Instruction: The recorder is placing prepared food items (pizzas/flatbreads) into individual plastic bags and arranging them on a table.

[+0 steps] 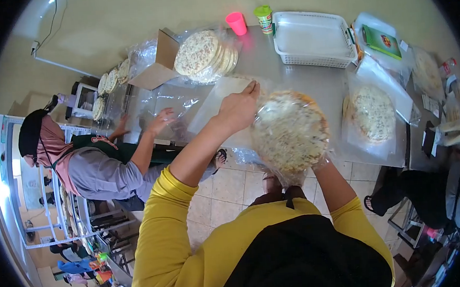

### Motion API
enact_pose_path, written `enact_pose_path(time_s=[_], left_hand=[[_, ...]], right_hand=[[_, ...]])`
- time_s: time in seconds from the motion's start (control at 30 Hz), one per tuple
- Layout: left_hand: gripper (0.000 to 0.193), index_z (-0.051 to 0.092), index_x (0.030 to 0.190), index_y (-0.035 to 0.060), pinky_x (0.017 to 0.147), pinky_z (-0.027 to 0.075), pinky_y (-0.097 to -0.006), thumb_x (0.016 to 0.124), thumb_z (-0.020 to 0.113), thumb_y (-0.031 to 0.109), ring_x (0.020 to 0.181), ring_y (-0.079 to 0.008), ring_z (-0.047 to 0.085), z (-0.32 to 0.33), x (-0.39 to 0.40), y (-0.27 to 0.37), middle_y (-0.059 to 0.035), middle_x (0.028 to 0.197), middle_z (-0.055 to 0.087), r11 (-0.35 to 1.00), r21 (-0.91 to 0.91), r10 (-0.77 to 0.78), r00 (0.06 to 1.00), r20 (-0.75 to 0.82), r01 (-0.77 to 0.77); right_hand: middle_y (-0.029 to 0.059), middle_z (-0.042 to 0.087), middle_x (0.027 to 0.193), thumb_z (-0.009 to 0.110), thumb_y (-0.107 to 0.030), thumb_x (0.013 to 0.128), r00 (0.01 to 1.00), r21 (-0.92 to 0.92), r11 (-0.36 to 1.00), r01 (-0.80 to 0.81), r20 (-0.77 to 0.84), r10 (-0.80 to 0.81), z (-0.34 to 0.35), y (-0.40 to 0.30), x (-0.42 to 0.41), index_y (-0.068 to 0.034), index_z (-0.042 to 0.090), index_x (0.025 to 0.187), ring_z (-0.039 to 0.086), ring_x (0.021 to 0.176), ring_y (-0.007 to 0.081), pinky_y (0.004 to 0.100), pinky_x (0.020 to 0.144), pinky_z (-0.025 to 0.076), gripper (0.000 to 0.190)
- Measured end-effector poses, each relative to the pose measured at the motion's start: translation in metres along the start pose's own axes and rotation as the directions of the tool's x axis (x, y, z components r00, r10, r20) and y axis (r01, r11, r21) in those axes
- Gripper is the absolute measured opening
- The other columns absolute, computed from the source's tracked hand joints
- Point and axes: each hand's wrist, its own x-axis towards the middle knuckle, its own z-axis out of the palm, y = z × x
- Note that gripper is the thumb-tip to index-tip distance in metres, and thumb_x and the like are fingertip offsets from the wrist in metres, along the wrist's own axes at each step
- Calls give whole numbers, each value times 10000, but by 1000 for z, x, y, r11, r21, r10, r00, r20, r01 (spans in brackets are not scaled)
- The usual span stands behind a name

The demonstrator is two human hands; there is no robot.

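A round pizza base with pale topping (292,131), wrapped in a clear plastic bag, is raised in front of me over the table's near edge. My right hand (321,162) holds it from below at its lower right; most of that hand is hidden behind it. My left hand (237,106) has its fingers bent together at the upper left of the pizza, pinching the film by the bag's edge. Beneath the left wrist lie whitish translucent sheets (208,109). Farther back, a stack of similar topped rounds (197,52) rests in clear plastic.
On the metal table (256,49) stand an open cardboard box (156,69), pink cup (236,24), green-lidded tumbler (264,20) and white plastic basket (315,57). Bagged rounds (372,113) lie right. A co-worker (101,171) reaches over the table at left; another person's legs (419,195) are at right.
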Motion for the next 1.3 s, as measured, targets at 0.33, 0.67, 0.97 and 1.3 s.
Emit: enact_pose_path(time_s=[0.33, 0.67, 0.97, 1.3], left_hand=[[643, 292, 1261, 76, 651, 470, -345, 643, 450, -3, 855, -259, 560, 29, -18, -27, -83, 1283, 342, 965, -155, 179, 961, -209, -213], [299, 527, 900, 67, 512, 422, -289, 712, 616, 281, 569, -189, 533, 113, -91, -102, -83, 894, 564, 768, -544, -604, 666, -438, 339], [205, 555, 689, 85, 524, 339, -228, 798, 550, 258, 570, -57, 418, 158, -119, -77, 17, 594, 480, -175, -932, -638, 684, 353, 318], [195, 511, 735, 131, 599, 336, -234, 781, 580, 307, 634, -77, 427, 164, -136, -29, 39, 702, 492, -558, -824, -493, 757, 428, 103]], right_hand=[[141, 405, 1211, 335, -473, 819, 999, 56, 998, 35, 5, -36, 33, 61, 13, -29, 328, 1225, 408, 1102, 281, 405, 910, 351, 601], [143, 389, 1227, 313, -488, 819, 999, 109, 994, 20, 24, -23, 39, 87, 32, -37, 317, 1235, 396, 1113, 287, 410, 920, 340, 614], [144, 375, 1241, 293, -502, 819, 999, 156, 988, 4, 51, -13, 39, 96, 45, -44, 308, 1244, 385, 1123, 293, 415, 929, 329, 625], [141, 391, 1223, 286, -524, 821, 999, 98, 995, -10, -30, 13, 57, 121, 60, -38, 310, 1240, 400, 1107, 286, 408, 913, 347, 642]])
